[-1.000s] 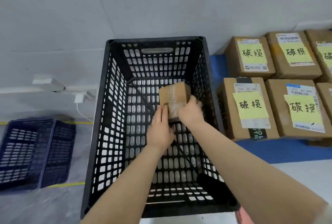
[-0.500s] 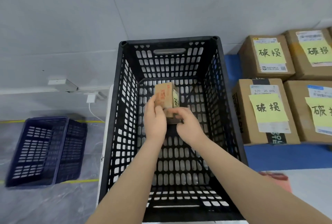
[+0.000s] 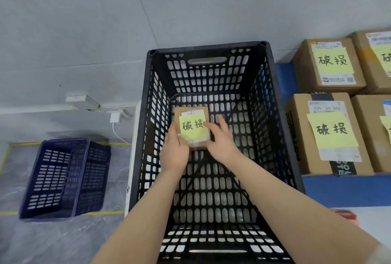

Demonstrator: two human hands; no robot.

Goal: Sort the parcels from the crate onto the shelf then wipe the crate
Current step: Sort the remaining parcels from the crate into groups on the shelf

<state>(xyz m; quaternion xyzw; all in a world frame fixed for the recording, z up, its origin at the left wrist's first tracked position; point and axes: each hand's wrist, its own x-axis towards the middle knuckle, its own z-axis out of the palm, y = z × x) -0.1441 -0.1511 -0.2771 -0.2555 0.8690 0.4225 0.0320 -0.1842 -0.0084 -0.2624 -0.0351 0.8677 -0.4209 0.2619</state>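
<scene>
Small cardboard parcel [image 3: 191, 130] with yellow note, gripped by left hand [image 3: 174, 153] and right hand [image 3: 222, 143] inside black crate [image 3: 273, 132].

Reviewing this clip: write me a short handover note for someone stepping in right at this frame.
Left hand and right hand both hold one small parcel inside the black crate; its yellow note faces up.
No other parcel shows in the crate.
Four larger noted boxes sit on the blue surface to the right.
Left: lift this parcel out, place it with its group, then wipe the crate.
</scene>
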